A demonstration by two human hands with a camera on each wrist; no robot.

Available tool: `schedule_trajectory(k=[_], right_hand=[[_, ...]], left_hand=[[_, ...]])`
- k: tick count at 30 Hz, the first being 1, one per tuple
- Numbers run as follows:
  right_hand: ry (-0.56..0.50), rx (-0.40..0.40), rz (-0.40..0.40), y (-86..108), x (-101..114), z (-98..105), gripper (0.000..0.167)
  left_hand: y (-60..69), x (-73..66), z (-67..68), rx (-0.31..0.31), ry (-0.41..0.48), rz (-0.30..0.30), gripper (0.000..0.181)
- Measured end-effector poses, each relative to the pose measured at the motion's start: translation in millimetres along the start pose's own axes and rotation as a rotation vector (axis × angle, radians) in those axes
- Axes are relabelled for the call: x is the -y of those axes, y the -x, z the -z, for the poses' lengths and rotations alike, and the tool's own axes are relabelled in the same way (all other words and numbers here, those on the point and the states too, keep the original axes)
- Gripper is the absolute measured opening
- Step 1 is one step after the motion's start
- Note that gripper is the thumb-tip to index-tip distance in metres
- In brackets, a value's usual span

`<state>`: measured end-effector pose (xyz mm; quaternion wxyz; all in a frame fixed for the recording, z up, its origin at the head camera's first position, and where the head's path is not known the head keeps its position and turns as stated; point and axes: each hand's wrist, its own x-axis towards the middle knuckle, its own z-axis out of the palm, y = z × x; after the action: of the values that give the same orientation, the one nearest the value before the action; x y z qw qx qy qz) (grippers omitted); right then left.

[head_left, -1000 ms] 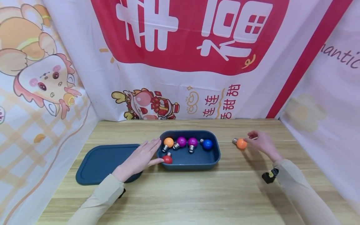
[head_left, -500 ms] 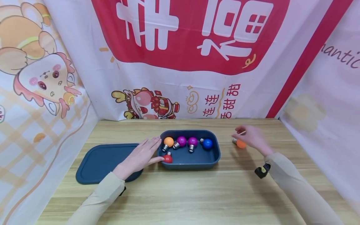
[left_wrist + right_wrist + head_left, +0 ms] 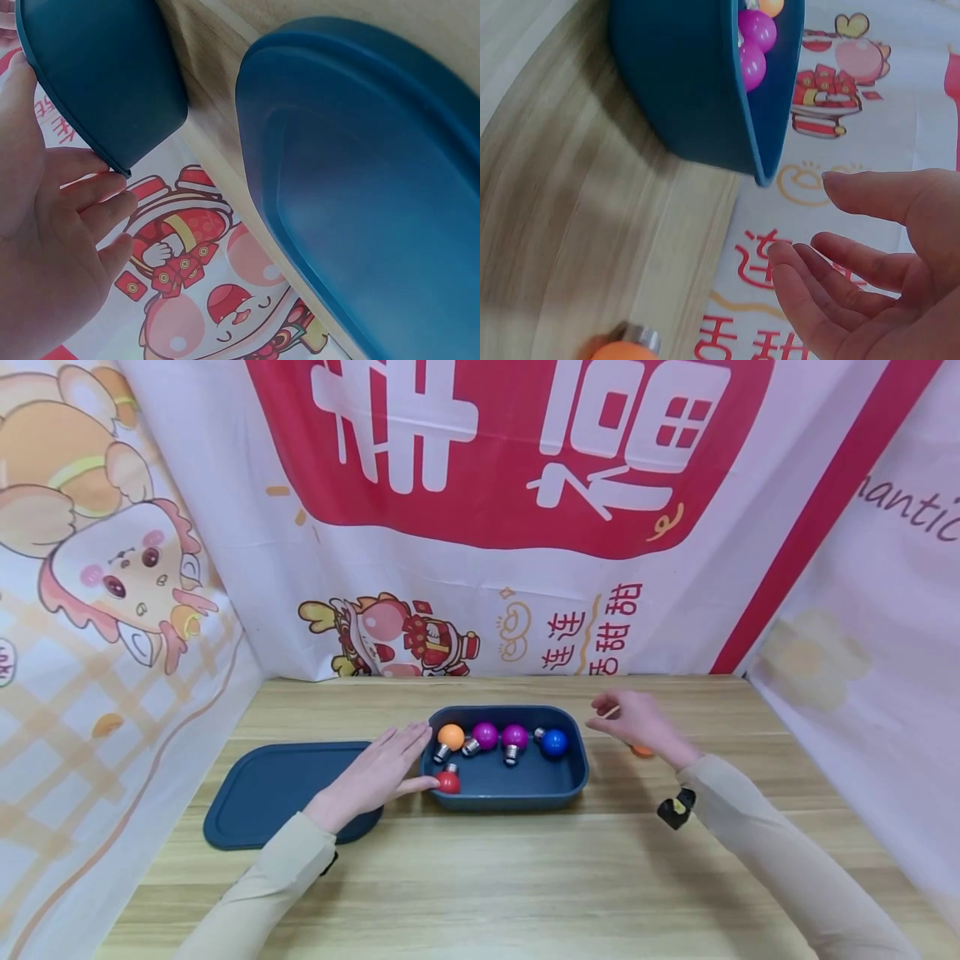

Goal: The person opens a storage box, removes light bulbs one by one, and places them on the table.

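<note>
A dark blue box [image 3: 517,804] holds several small coloured light bulbs. Inside lie an orange bulb [image 3: 451,737], two purple bulbs, a blue bulb [image 3: 554,743] and a red bulb [image 3: 448,782]. My left hand [image 3: 375,777] rests against the box's left end, fingers extended at the rim and thumb reaching beside the red bulb. Just right of the box hovers my right hand [image 3: 637,722], thumb and fingers apart with nothing between them. Partly hidden behind it, another orange bulb [image 3: 625,351] lies on the table.
A dark blue lid [image 3: 277,793] lies flat on the wooden table [image 3: 480,885] left of the box, partly under the left forearm. Printed cloth [image 3: 510,543] hangs along the table's back and both sides.
My right hand has moved left from the loose orange bulb toward the box, leaving that bulb on the table. The left hand and the box have stayed in place.
</note>
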<state>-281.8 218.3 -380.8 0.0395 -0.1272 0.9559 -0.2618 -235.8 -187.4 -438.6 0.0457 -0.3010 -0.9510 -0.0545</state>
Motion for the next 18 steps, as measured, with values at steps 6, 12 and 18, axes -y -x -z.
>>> schedule_trajectory(k=[6,12,18], right_hand=[[0.013,0.017,0.042,-7.7,12,-11,0.036],[0.084,0.059,0.115,-15.3,27,-19,0.036],[0.146,0.053,0.162,-22.5,39,-30,0.035]], left_hand=[[-0.4,-0.2,0.8,0.005,0.007,0.002,0.086],[-0.7,-0.1,-0.1,0.007,0.001,0.002,0.086],[-0.6,-0.6,0.6,0.006,-0.005,0.002,0.086]])
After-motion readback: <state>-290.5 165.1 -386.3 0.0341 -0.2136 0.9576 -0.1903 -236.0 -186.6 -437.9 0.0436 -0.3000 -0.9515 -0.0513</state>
